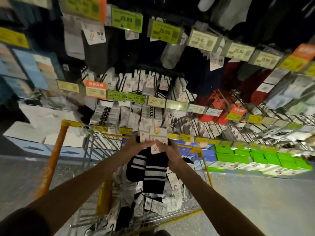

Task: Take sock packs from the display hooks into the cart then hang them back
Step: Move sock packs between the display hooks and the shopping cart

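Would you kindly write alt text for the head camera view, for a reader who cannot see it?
The left hand and right hand hold black-and-white striped sock packs by their card tops above a yellow wire cart holding more packs. Ahead, a display rack of hanging socks carries green and yellow price tags.

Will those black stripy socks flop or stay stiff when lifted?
Probably floppy: the black fuzzy socks with white stripes hang limp below the white card header that the left hand and right hand pinch. Likely light, since a pinch alone carries them. The card looks stiffer.
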Motion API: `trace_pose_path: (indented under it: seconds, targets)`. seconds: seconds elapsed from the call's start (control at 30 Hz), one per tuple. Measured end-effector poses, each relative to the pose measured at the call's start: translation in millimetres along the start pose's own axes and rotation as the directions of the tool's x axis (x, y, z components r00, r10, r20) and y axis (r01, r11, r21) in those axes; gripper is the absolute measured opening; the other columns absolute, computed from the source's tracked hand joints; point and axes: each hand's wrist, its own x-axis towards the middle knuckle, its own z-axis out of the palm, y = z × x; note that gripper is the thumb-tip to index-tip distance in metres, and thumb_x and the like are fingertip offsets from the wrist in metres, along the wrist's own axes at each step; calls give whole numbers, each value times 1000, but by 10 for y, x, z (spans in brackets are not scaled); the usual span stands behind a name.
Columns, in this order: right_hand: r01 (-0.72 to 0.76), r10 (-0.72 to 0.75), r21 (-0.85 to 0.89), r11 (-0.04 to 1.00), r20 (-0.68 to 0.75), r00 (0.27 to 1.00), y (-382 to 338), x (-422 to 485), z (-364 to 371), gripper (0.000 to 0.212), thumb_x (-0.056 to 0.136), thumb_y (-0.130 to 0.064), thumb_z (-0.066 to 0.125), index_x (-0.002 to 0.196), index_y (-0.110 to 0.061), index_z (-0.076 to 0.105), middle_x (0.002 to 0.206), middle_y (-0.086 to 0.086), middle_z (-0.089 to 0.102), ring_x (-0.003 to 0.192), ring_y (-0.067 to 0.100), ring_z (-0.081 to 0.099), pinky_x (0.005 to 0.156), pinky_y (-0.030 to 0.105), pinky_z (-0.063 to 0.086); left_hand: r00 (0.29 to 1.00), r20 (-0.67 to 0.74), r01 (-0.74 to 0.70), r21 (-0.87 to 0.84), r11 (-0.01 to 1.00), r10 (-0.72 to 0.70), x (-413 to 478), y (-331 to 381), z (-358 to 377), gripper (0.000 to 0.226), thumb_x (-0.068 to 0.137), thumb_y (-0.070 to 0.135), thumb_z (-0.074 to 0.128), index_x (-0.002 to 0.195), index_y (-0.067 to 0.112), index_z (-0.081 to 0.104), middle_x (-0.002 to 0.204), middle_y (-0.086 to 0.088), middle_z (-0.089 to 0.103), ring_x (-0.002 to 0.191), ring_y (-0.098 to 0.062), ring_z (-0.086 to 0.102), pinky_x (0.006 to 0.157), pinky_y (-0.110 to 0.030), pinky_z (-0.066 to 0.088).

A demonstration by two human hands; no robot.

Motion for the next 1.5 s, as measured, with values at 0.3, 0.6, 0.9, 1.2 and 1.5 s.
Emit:
trace_pose_path:
  seconds: [0.3, 0.6, 0.9, 1.2, 1.5]
  targets:
    - [-105, 111, 74, 992, -80, 991, -217, 306, -271, 28, 81, -21, 79, 98, -3, 66, 88, 11, 74, 79, 27, 71, 68, 35, 55, 996, 45, 65, 160, 985, -73, 384, 80, 41, 73, 46, 62, 92, 108, 28, 74, 104, 8, 76, 100, -13, 71, 92, -41, 57]
    - [-34, 35, 21, 999, -57, 998, -370, 897, -505, 6, 83, -6, 72, 85, -3, 67, 75, 13, 69, 61, 24, 65, 61, 33, 54, 988, -27, 152, 190, 970, -150, 680, 74, 294, 24, 76, 7, 84, 90, 22, 71, 75, 20, 74, 74, 4, 70, 79, -28, 60]
    - [86, -97, -72, 994, -159, 983, -489, 1653, -684, 44, 73, -23, 82, 79, 13, 57, 75, 15, 56, 70, 23, 54, 67, 39, 48, 967, -128, 240, 177, 954, -220, 1123, -73, 447, 65, 40, 52, 95, 95, 21, 76, 97, 3, 76, 91, -10, 72, 90, -35, 58]
    - [135, -144, -103, 985, -83, 986, -684, 1862, -684, 8, 72, -11, 81, 72, -16, 75, 80, 11, 73, 77, 25, 66, 72, 46, 56, 963, -146, 259, 246, 934, -228, 1346, -168, 479, 29, 70, 23, 88, 96, 20, 75, 88, 6, 75, 85, -10, 70, 75, -20, 57]
    - [39, -37, 131, 991, -19, 999, -788, 1885, -662, 18, 77, 10, 63, 82, -7, 70, 67, 4, 73, 59, 18, 69, 55, 29, 54, 963, -209, 218, 241, 946, -169, 1509, -4, 346, 44, 60, 28, 93, 98, 14, 76, 92, 2, 77, 87, -13, 74, 86, -34, 59]
